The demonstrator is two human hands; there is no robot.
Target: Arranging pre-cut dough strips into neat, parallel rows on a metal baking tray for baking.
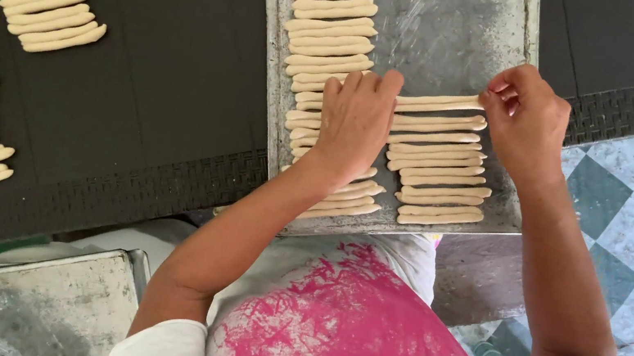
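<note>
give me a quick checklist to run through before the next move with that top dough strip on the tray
1. Right hand pinching the right end of the top dough strip: ok.
2. Left hand resting flat over the strip's left end: ok, though the end itself is hidden.
3. Strip lying straight, in line with the right column of strips below it: ok.
4. Bare space left on the metal tray above the strip: ok.
5. Left column of strips undisturbed: ok above the hand, cannot tell under it.
6. Strip unbroken along its length: cannot tell, part is covered.
</note>
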